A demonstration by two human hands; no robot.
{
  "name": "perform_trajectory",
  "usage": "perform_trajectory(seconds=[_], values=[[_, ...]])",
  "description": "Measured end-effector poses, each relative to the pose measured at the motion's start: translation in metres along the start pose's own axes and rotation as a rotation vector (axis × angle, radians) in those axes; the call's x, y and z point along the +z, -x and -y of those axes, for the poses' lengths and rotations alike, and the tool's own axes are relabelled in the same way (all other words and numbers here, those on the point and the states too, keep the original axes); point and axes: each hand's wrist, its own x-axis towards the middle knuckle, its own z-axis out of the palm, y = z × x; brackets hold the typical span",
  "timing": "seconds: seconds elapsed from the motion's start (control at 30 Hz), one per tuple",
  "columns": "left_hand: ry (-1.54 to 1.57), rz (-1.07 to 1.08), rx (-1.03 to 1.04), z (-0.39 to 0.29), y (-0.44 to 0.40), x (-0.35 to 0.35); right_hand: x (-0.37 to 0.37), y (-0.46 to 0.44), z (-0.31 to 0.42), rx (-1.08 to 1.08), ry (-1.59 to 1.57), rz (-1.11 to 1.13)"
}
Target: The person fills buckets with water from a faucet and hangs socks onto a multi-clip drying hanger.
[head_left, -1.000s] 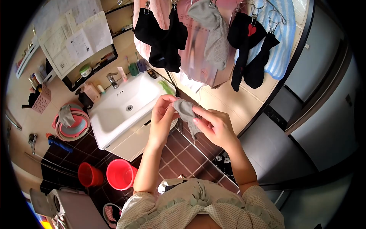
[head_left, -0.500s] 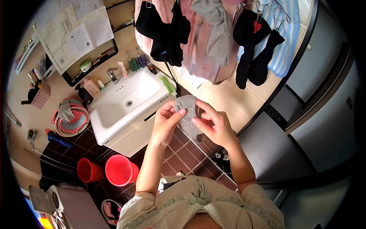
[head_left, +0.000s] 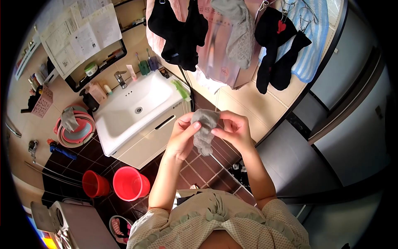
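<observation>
A grey sock (head_left: 204, 132) hangs between my two hands, in front of the sink cabinet. My left hand (head_left: 182, 132) pinches its upper left edge, thumb on the near face. On the other side my right hand (head_left: 234, 129) grips the upper right edge between thumb and fingers. The sock's lower end dangles, crumpled. Above and beyond, black socks (head_left: 179, 33), another grey sock (head_left: 239, 37) and a black sock with a red heart (head_left: 277, 31) hang from metal clips.
Left of my hands is a white sink (head_left: 124, 120) with a faucet (head_left: 120, 79). Red buckets (head_left: 131, 184) stand on the dark tiled floor. Pink basins (head_left: 78, 132) with a grey cloth lie by the wall. A striped towel (head_left: 313, 45) hangs at upper right.
The grey sock has bunched up and its lower end has shifted left. My hands have moved slightly down, and the right hand's fingers have curled more.
</observation>
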Motion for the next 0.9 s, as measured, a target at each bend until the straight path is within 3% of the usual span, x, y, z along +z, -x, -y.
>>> perform_trajectory(seconds=[0.13,0.23,0.33,0.37,0.47,0.5,0.6,0.73,0.9], values=[[-0.007,-0.065,-0.031,0.002,0.001,0.002,0.014,-0.005,0.001,0.173,-0.584,-0.161],[-0.283,-0.195,0.000,0.001,0.000,0.006,0.026,-0.004,0.014,0.326,-0.644,-0.147],[-0.516,-0.243,0.221,0.003,-0.001,0.010,0.025,-0.001,0.000,0.240,-0.366,-0.129],[-0.653,-0.192,0.389,0.009,-0.004,0.000,0.030,-0.003,-0.003,0.143,-0.381,-0.168],[-0.716,-0.298,0.367,0.010,-0.003,-0.006,0.037,-0.003,0.001,0.094,-0.421,-0.270],[-0.655,-0.350,0.398,0.011,-0.003,0.000,0.037,-0.002,0.001,0.096,-0.393,-0.274],[-0.867,-0.388,0.538,0.018,-0.005,0.000,0.046,-0.002,-0.001,0.045,-0.337,-0.402],[-1.008,-0.404,0.725,0.017,-0.005,0.016,0.055,-0.004,-0.001,-0.102,0.044,-0.538],[-0.852,-0.463,0.730,0.023,-0.007,0.012,0.061,-0.003,-0.005,-0.093,0.034,-0.505]])
